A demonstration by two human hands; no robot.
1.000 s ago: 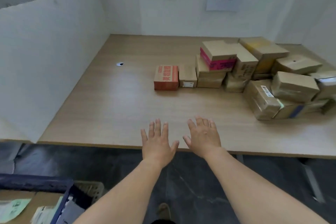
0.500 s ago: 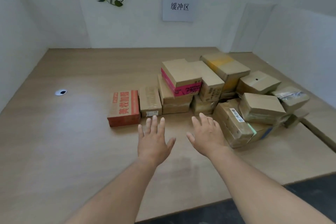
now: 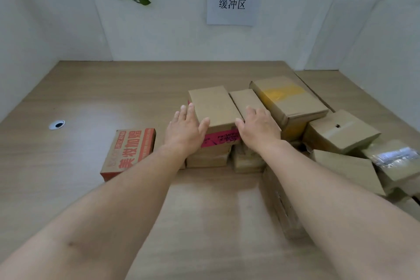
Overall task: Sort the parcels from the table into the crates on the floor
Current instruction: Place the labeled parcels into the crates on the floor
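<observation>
A pile of cardboard parcels covers the right half of the wooden table [image 3: 95, 93]. On top of a short stack sits a brown parcel with pink tape [image 3: 213, 107]. My left hand [image 3: 185, 132] lies against its left side, thumb at the front corner, fingers spread. My right hand [image 3: 258, 128] is at its right side, resting on the neighbouring brown parcel [image 3: 244, 98]. The pink-taped parcel still rests on the stack. A red-and-orange printed parcel [image 3: 129, 152] lies flat to the left. No crates are in view.
A parcel with yellow tape [image 3: 288, 102] and one with a small hole [image 3: 341, 132] lie further right, with several more under my right arm. A cable hole [image 3: 56, 124] is at the left. White partition walls and a paper sign [image 3: 231, 3] enclose the table.
I have come closer to the table and both hands have reached forward from the near edge to either side of the pink-taped parcel. The crates at lower left have left the view.
</observation>
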